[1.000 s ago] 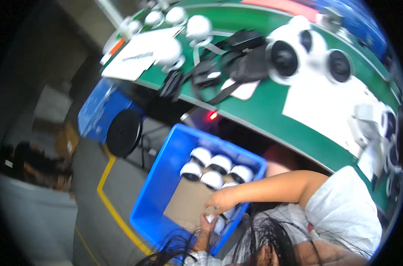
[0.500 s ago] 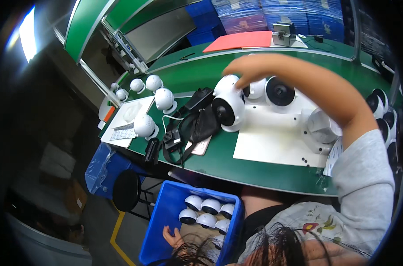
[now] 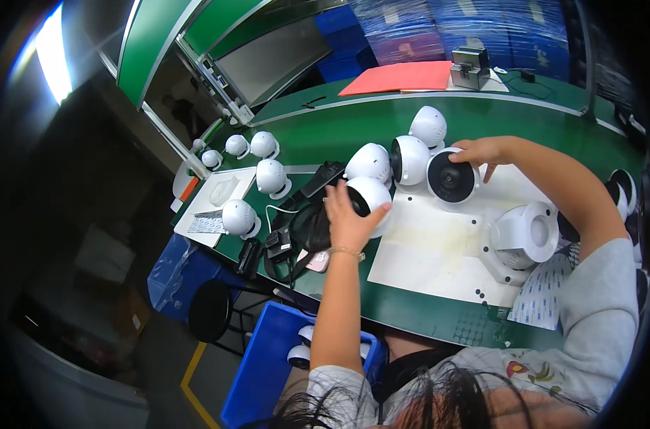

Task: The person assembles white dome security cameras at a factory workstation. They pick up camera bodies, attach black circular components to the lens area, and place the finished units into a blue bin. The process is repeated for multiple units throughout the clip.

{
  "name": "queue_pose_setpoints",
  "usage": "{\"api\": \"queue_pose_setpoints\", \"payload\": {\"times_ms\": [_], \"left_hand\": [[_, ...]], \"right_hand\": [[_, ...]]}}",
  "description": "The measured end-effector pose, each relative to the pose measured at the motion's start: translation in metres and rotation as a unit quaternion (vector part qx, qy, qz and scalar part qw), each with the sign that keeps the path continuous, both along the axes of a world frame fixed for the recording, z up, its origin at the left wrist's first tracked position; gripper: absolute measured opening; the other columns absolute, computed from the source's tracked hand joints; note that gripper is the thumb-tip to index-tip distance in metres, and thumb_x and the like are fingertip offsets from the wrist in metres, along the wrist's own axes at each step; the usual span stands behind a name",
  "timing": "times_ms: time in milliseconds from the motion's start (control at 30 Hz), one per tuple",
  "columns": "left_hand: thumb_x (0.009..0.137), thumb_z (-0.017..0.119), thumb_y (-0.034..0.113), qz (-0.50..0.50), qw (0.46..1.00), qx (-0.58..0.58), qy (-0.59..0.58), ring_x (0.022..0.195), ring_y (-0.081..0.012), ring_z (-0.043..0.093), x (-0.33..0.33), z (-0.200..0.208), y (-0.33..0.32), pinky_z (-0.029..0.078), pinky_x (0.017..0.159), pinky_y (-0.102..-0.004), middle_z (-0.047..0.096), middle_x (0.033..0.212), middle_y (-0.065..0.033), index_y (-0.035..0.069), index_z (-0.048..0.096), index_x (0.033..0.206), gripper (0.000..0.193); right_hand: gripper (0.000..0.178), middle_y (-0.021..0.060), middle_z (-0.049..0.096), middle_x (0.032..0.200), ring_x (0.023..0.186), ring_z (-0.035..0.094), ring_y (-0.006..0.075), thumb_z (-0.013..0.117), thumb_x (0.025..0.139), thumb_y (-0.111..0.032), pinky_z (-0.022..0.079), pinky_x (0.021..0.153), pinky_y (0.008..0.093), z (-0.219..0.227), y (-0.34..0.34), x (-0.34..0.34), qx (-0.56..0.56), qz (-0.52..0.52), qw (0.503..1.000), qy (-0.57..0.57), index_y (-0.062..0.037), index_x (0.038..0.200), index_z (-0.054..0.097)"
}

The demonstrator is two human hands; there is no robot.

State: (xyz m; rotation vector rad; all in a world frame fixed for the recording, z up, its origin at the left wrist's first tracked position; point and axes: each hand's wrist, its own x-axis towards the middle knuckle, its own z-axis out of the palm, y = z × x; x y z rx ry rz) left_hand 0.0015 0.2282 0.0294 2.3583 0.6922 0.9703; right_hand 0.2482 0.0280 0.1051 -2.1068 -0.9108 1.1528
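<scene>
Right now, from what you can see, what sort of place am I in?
Probably an assembly or packing workshop: many matching white round devices stand along a green workbench, and what look like film-wrapped blue boxes are stacked behind it.

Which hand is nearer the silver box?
Right. The right hand touches a black-faced white unit in front of the silver box; the left hand touches another white unit, farther left and nearer the person.

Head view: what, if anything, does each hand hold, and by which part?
Left hand: a white device, spanned at its round head. Right hand: touching a black-faced device at its upper right edge; grip unclear.
</scene>
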Motion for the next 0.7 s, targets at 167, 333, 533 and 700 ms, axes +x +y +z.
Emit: {"api": "queue_pose_setpoints", "payload": {"times_ms": [167, 333, 533, 700], "left_hand": [[0.056, 0.075, 0.029, -0.027, 0.998, 0.036, -0.036, 0.119, -0.0412, 0.03, 0.006, -0.018, -0.009, 0.03, 0.098, -0.0435, 0.026, 0.129, -0.0263, 0.001, 0.018, 0.131, 0.098], [0.052, 0.078, 0.026, -0.049, 0.994, 0.036, -0.087, 0.114, -0.0382, 0.034, -0.015, -0.021, -0.026, 0.031, 0.096, -0.043, 0.028, 0.124, -0.0228, 0.003, 0.021, 0.127, 0.097], [0.052, 0.08, 0.022, -0.138, 0.931, -0.22, -0.255, 0.115, -0.0275, 0.037, -0.133, -0.023, -0.054, 0.033, 0.096, -0.0408, 0.03, 0.125, -0.0166, 0.006, 0.016, 0.129, 0.101], [0.054, 0.08, 0.023, -0.018, 0.925, -0.19, -0.327, 0.112, -0.0291, 0.043, -0.28, -0.082, -0.041, 0.04, 0.093, -0.042, 0.034, 0.124, -0.0158, 0.012, 0.008, 0.13, 0.106]], "right_hand": [[0.084, 0.0213, 0.042, 0.123, 0.115, 0.042, 0.0371, 0.063, 0.073, -0.035, 0.049, 0.076, 0.0495, 0.004, -0.008, -0.004, -0.022, -0.031, 0.998, -0.045, -0.0118, 0.137, 0.014], [0.081, 0.0209, 0.045, 0.117, 0.106, 0.049, 0.0352, 0.064, 0.069, -0.027, 0.053, 0.069, 0.0464, 0.004, -0.006, -0.002, -0.033, -0.048, 0.996, -0.061, -0.0122, 0.135, 0.021], [0.068, 0.0187, 0.049, 0.111, 0.097, 0.055, 0.0331, 0.064, 0.064, -0.021, 0.055, 0.064, 0.0433, 0.039, -0.01, -0.033, -0.019, 0.021, 0.989, -0.147, -0.0102, 0.125, 0.037], [0.064, 0.0105, 0.05, 0.112, 0.098, 0.054, 0.0236, 0.058, 0.065, -0.023, 0.052, 0.069, 0.0397, 0.048, -0.037, -0.003, 0.149, -0.017, 0.975, -0.167, -0.0143, 0.126, 0.039]]}}
